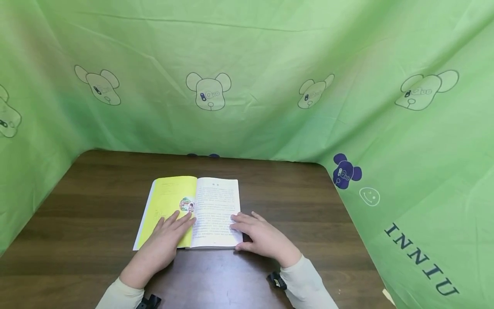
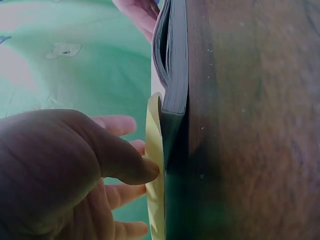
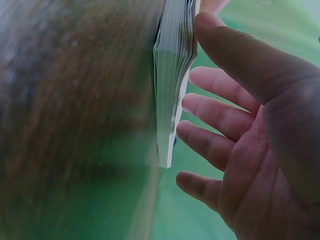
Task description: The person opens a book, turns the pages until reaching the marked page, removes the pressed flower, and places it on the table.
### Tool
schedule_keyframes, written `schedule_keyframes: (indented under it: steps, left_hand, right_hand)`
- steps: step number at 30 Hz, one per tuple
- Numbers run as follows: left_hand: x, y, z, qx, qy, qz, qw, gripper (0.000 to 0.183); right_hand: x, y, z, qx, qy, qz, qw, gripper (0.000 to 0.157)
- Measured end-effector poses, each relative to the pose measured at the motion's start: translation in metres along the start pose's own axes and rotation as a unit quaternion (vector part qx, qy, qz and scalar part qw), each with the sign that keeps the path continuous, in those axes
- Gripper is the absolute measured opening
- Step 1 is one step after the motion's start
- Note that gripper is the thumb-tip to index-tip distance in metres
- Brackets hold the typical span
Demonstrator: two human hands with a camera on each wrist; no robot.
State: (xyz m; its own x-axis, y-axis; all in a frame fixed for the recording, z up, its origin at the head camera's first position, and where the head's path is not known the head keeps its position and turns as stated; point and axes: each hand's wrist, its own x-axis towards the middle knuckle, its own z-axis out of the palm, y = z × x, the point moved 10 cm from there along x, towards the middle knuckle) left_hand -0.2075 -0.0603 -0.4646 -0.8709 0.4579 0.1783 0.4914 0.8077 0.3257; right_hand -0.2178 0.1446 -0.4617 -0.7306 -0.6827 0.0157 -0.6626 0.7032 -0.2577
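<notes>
An open book (image 1: 216, 201) lies on the brown wooden table, a yellow page (image 1: 170, 193) on its left side and a white printed page on its right. My left hand (image 1: 164, 238) rests on the lower part of the yellow page, fingers extended toward the fold. In the left wrist view its thumb and fingertips touch the yellow sheet (image 2: 155, 200). My right hand (image 1: 264, 236) lies at the right edge of the white page with fingers straight. The right wrist view shows its fingertips along the edge of the page block (image 3: 172, 75), the thumb near the lower corner.
The dark wooden table (image 1: 301, 201) extends around the book. A green cloth (image 1: 254, 51) with bear-head prints hangs behind the table and along both sides. Black straps (image 1: 277, 281) circle both wrists below pale sleeves.
</notes>
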Motion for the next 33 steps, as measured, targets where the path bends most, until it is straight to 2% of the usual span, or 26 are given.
schedule_keyframes:
  steps: [16,22,33]
  left_hand:
    - [0.000,-0.012,0.007,-0.027,-0.017,-0.045,0.9985,0.042]
    - [-0.001,-0.012,0.007,-0.030,-0.024,-0.050,0.9980,0.049]
    - [-0.001,-0.011,0.007,-0.030,-0.031,-0.067,0.9968,0.050]
  right_hand:
    - [0.001,0.000,0.005,0.002,-0.006,0.006,1.000,0.059]
    - [0.001,0.000,0.006,0.001,-0.008,0.007,1.000,0.058]
    - [0.000,-0.001,0.006,-0.013,-0.007,0.008,1.000,0.056]
